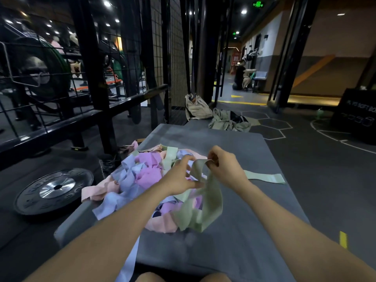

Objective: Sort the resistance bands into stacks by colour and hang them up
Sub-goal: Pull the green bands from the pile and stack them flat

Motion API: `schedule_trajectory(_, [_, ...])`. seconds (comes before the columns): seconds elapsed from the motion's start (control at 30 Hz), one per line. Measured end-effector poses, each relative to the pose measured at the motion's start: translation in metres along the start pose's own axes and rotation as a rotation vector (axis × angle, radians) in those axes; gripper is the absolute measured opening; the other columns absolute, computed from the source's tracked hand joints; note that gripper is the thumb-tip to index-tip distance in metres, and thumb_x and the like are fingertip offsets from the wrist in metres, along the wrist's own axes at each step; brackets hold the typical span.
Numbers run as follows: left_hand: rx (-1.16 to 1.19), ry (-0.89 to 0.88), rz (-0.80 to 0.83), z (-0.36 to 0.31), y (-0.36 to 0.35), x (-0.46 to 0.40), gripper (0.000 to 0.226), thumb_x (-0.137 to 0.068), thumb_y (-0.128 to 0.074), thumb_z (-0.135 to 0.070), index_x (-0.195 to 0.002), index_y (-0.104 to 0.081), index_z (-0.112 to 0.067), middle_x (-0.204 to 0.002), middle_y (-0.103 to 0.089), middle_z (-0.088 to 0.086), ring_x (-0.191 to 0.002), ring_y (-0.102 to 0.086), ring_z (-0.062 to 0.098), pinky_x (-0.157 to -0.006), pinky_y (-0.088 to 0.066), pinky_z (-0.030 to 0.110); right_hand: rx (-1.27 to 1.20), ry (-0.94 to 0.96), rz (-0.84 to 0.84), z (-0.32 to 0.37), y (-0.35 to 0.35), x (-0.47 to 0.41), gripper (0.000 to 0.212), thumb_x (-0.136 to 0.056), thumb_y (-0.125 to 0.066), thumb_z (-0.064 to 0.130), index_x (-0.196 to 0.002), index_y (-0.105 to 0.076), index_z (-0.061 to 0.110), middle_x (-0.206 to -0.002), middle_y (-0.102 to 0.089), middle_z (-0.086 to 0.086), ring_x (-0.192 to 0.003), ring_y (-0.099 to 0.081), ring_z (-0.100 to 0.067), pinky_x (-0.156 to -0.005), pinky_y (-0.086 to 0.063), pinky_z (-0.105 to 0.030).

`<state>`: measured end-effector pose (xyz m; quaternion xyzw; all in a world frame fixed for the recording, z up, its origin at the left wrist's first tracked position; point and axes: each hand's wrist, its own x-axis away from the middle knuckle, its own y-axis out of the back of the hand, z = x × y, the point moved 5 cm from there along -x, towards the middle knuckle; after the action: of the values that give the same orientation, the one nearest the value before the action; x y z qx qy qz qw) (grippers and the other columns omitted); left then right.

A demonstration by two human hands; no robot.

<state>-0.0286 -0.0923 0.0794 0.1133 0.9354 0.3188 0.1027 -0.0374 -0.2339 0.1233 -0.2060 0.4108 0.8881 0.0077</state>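
Two hands work one green band [205, 202] above the grey bench [244, 241]: the left hand [181, 176] pinches it low, the right hand [223, 165] grips its upper fold. It droops onto the tangled pile of bands [142, 180], pink, lilac and blue, just beside a single green band [264, 178] lying flat. Lifting now risks dragging snagged neighbours along, since loops overlap; a loose strip near the bench's edge may slide off.

lilac, pink, peach and sage-green bands [142, 176] on a plain grey mat [234, 143].
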Motion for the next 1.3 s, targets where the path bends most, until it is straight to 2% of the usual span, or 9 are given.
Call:
schedule_trajectory(0.07, [0.105, -0.044, 0.023, -0.011, -0.008, -0.001, 0.071, -0.075, -0.077, -0.017, -0.134, -0.038, -0.023, -0.113, -0.052, -0.005, -0.091, -0.052, 0.008, -0.077, -0.044, 0.012, 0.008, 0.012, 0.015, 0.0, -0.002, 0.0, 0.01, -0.089, -0.056, 0.012, -0.085, -0.047, 0.015, -0.07, -0.051, 0.001, -0.069, -0.05, -0.023, -0.06, -0.037, -0.03])
schedule_trajectory(0.17, [0.106, -0.074, -0.087, -0.013, -0.002, -0.002, 0.033, -0.084, -0.067, -0.01, -0.116, -0.06, -0.011, -0.084, -0.056, -0.007, -0.074, -0.05, 0.008, -0.06, -0.038, 0.003, -0.006, 0.004, 0.002, -0.007, -0.002, 0.003, 0.011, -0.085, -0.063, 0.016, -0.083, -0.052, 0.015, -0.067, -0.05, 0.003, -0.063, -0.047, -0.018, -0.059, -0.037, -0.03])
schedule_trajectory(0.3, [0.233, -0.044, -0.215, 0.001, 0.022, 0.0, 0.018, -0.086, -0.061, 0.002, -0.102, -0.067, -0.004, -0.098, -0.061, 0.001, -0.089, -0.054, 0.009, -0.067, -0.037, -0.003, 0.077, -0.028, 0.186, -0.02, -0.033, 0.018, 0.011, -0.082, -0.06, 0.011, -0.089, -0.065, 0.004, -0.077, -0.056, -0.002, -0.068, -0.049, -0.019, -0.059, -0.035, -0.027])
schedule_trajectory(0.5, [0.353, 0.053, -0.414, 0.032, 0.065, 0.012, 0.019, -0.088, -0.054, 0.003, -0.092, -0.063, -0.013, -0.092, -0.062, 0.004, -0.082, -0.057, 0.015, -0.078, -0.049, 0.029, 0.264, -0.163, 0.528, -0.047, -0.086, 0.045, 0.016, -0.082, -0.06, 0.017, -0.095, -0.064, 0.008, -0.103, -0.062, -0.013, -0.084, -0.052, -0.023, -0.074, -0.041, -0.029])
schedule_trajectory(0.6, [0.41, 0.088, -0.507, 0.047, 0.083, 0.018, 0.017, -0.089, -0.053, 0.002, -0.101, -0.063, -0.004, -0.084, -0.061, 0.007, -0.074, -0.055, 0.018, -0.063, -0.05, 0.019, 0.284, -0.213, 0.571, -0.055, -0.088, 0.052, 0.003, -0.078, -0.062, 0.02, -0.078, -0.061, 0.022, -0.093, -0.06, -0.002, -0.086, -0.055, -0.022, -0.079, -0.044, -0.029])
schedule_trajectory(0.8, [0.522, 0.222, -0.654, 0.069, 0.085, 0.024, 0.008, -0.094, -0.052, -0.007, -0.093, -0.059, -0.01, -0.074, -0.056, 0.002, -0.067, -0.05, 0.014, -0.058, -0.045, 0.021, 0.149, -0.218, 0.54, -0.057, -0.083, 0.049, 0.016, -0.078, -0.068, 0.013, -0.088, -0.062, 0.002, -0.088, -0.062, -0.012, -0.08, -0.053, -0.025, -0.069, -0.04, -0.028])
schedule_trajectory(1.0, [0.532, 0.264, -0.612, 0.083, 0.086, 0.028, 0.019, -0.094, -0.05, -0.005, -0.078, -0.059, -0.011, -0.067, -0.05, 0.004, -0.059, -0.043, 0.013, -0.053, -0.04, 0.018, 0.107, -0.326, 0.186, -0.066, -0.05, 0.041, 0.011, -0.092, -0.043, 0.011, -0.089, -0.033, 0.009, -0.083, -0.049, -0.01, -0.072, -0.046, -0.028, -0.062, -0.035, -0.03])
schedule_trajectory(1.17, [0.599, 0.328, -0.53, 0.086, 0.066, 0.025, 0.023, -0.092, -0.057, -0.009, -0.072, -0.058, -0.021, -0.076, -0.058, 0.008, -0.08, -0.054, 0.025, -0.084, -0.049, 0.041, 0.441, -0.43, 0.098, -0.079, -0.03, 0.041, 0.023, -0.092, -0.033, 0.001, -0.113, -0.041, 0.002, -0.113, -0.055, -0.02, -0.102, -0.055, -0.041, -0.071, -0.035, -0.036])
schedule_trajectory(1.3, [0.598, 0.35, -0.501, 0.088, 0.055, 0.021, 0.022, -0.093, -0.055, -0.01, -0.072, -0.06, -0.015, -0.089, -0.059, 0.017, -0.083, -0.056, 0.026, -0.086, -0.05, 0.043, 0.415, -0.512, 0.099, -0.087, -0.019, 0.04, 0.025, -0.09, -0.038, 0.004, -0.11, -0.054, 0.004, -0.114, -0.058, -0.016, -0.105, -0.056, -0.036, -0.076, -0.041, -0.033])
